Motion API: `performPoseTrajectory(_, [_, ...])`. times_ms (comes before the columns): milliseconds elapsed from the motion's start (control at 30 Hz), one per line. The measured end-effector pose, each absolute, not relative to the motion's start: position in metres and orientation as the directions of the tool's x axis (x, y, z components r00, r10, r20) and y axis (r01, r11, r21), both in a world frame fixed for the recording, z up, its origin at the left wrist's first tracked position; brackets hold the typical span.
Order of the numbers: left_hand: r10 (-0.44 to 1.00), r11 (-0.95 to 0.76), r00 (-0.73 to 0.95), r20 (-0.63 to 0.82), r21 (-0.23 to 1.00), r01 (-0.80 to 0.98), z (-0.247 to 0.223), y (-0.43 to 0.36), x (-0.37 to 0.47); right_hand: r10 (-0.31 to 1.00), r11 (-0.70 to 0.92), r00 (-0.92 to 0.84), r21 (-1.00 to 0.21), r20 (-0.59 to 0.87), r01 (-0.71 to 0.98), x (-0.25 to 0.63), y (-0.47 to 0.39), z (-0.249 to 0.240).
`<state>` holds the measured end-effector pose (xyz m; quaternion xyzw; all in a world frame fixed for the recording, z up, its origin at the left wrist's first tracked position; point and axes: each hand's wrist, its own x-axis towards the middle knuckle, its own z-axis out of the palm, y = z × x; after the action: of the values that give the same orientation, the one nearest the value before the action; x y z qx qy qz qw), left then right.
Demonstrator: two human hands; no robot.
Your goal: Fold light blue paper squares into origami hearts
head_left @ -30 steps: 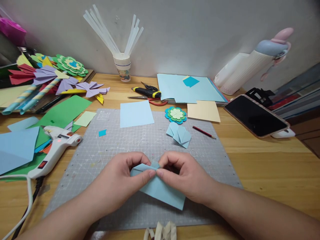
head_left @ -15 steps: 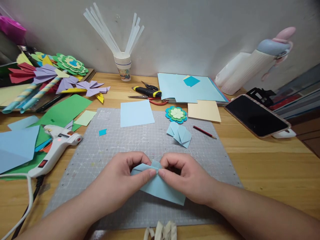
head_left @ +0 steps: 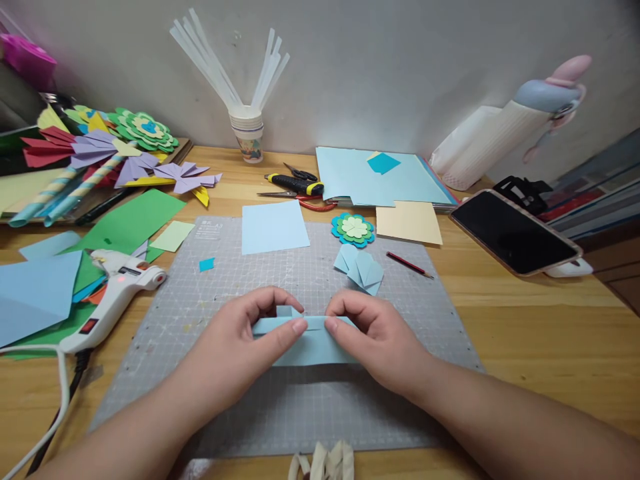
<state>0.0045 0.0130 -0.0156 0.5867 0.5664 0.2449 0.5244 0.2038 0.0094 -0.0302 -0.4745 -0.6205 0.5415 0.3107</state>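
Note:
A light blue sheet of paper with a folded strip along its far edge is held over the grey cutting mat. My left hand pinches its upper left part, thumb on the near side and fingers curled behind. My right hand pinches the upper right part in the same way. Beyond the hands lie fan-folded light blue paper pieces, a layered paper flower in blue and green, and a plain pale blue square. Fingers hide both side edges of the sheet.
A white glue gun with its cord lies at left beside green paper. Behind the mat are scissors, a paper cup stack with white sticks, and a paper stack. A pencil and phone are at right.
Both hands have shifted slightly up and away, and their fingertips have moved apart along the fold. The sheet has turned from a slant to nearly level, with a wider folded strip showing.

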Motion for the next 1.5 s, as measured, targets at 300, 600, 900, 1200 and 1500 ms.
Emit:
performPoseTrajectory(300, [0.908,0.223,0.261,-0.327,0.906,0.361,-0.018,0.013,0.004,0.924,-0.083,-0.353,-0.978,-0.147,0.190,0.204,0.012,-0.032])
performPoseTrajectory(600, [0.939,0.023,0.302,-0.165,0.907,0.421,-0.014,0.010,0.010,0.924,-0.103,-0.351,-0.983,-0.151,0.152,0.205,0.010,-0.034])
performPoseTrajectory(900, [0.899,0.241,0.290,-0.327,0.925,0.294,-0.015,0.012,0.008,0.927,0.013,-0.371,-0.984,-0.055,0.179,0.204,0.008,-0.032])
performPoseTrajectory(1200, [0.859,0.351,0.294,-0.419,0.900,0.257,-0.017,0.015,0.004,0.917,0.055,-0.399,-0.979,-0.029,0.197,0.202,0.004,-0.031])
performPoseTrajectory(1500, [0.853,0.364,0.266,-0.448,0.878,0.311,-0.016,0.012,0.006,0.907,0.129,-0.420,-0.965,0.022,0.228,0.202,0.002,-0.028])
